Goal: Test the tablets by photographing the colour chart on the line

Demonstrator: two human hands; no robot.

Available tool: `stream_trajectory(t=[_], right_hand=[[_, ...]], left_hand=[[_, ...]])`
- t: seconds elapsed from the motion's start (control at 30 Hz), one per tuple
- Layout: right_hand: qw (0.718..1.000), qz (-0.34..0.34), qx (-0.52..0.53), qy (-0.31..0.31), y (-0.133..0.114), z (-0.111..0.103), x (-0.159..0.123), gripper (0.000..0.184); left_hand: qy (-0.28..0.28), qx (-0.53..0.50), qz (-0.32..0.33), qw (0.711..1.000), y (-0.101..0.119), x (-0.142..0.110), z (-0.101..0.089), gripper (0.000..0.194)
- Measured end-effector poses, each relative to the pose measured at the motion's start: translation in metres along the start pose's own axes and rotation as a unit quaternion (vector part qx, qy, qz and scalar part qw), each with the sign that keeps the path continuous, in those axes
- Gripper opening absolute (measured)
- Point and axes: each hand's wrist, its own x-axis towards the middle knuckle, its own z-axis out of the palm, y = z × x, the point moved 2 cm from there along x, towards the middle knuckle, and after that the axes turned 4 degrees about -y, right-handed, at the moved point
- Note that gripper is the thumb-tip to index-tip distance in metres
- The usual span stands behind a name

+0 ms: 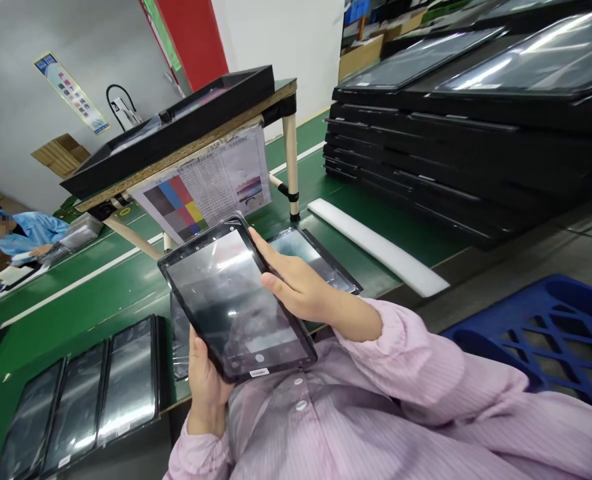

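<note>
Pink striped shirt [321, 433] cloth lies nearest you, with the tablet [236, 300] held up just beyond it, at the middle of your view. Clock directions here run from that tablet. At 12 o'clock a wooden-topped stand [186, 157] bears a black tray [176, 127] and a hanging printed sheet [206, 187]; its leg [291, 167] meets the green surface [111, 293] at 1 o'clock. Another tablet [311, 257] lies behind your right hand, and a white foam bar [376, 247] stretches past it at 2 o'clock. Farther that way, a tall stack of black trays [451, 147] blocks the side. Three wrapped tablets [81, 393] sit side by side at 8 o'clock; a co-worker [21, 233] is far off at 10.

Your left hand [209, 383] grips the tablet's lower left edge, thumb upward, its other fingers hidden. Your right hand [301, 287] reaches in from 4 o'clock and clasps the right edge, with a digit over the screen.

You have bare green surface at 9 o'clock, beyond the wrapped tablets. The surface's near edge runs past the foam bar's end, short of the blue crate [546, 340] at 4 o'clock.
</note>
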Motion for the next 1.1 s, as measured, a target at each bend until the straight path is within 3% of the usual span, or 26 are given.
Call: stream_trajectory(t=[0.1,0.17,0.27,0.37,0.5,0.67,0.8,0.9,1.0,1.1], right_hand=[[0.997,0.04,-0.066,-0.015,0.012,0.0,-0.001,0.078],[0.996,0.06,-0.058,-0.029,0.03,-0.003,-0.002,0.079],[0.99,0.139,-0.021,0.018,0.081,-0.016,-0.006,0.082],[0.95,0.292,-0.04,0.101,0.148,-0.036,-0.017,0.076],[0.927,0.364,-0.02,0.088,0.213,-0.051,-0.027,0.051],[0.912,0.395,0.066,0.089,0.253,-0.05,-0.01,0.039],[0.882,0.432,0.156,0.103,0.271,-0.05,0.016,0.038],[0.858,0.445,0.228,0.118,0.264,-0.057,0.023,0.04],[0.85,0.41,0.312,0.112,0.235,-0.066,0.013,0.039],[0.841,0.364,0.388,0.093,0.2,-0.068,-0.006,0.039]], left_hand=[[0.03,0.018,-0.007,0.999,0.001,0.0,0.001,0.055],[0.061,0.035,-0.027,0.997,0.001,0.003,-0.001,0.054],[0.114,0.068,-0.068,0.989,-0.003,0.014,-0.009,0.05],[0.158,0.11,-0.098,0.976,-0.011,0.032,-0.019,0.044],[0.155,0.134,-0.131,0.97,-0.027,0.053,-0.021,0.046],[0.131,0.178,-0.143,0.965,-0.044,0.067,-0.018,0.044],[0.137,0.255,-0.094,0.952,-0.039,0.066,-0.023,0.042],[0.117,0.315,-0.023,0.941,-0.025,0.055,-0.016,0.046],[0.016,0.41,0.042,0.911,-0.02,0.043,0.006,0.045],[-0.115,0.449,0.013,0.886,-0.04,0.042,0.032,0.04]])
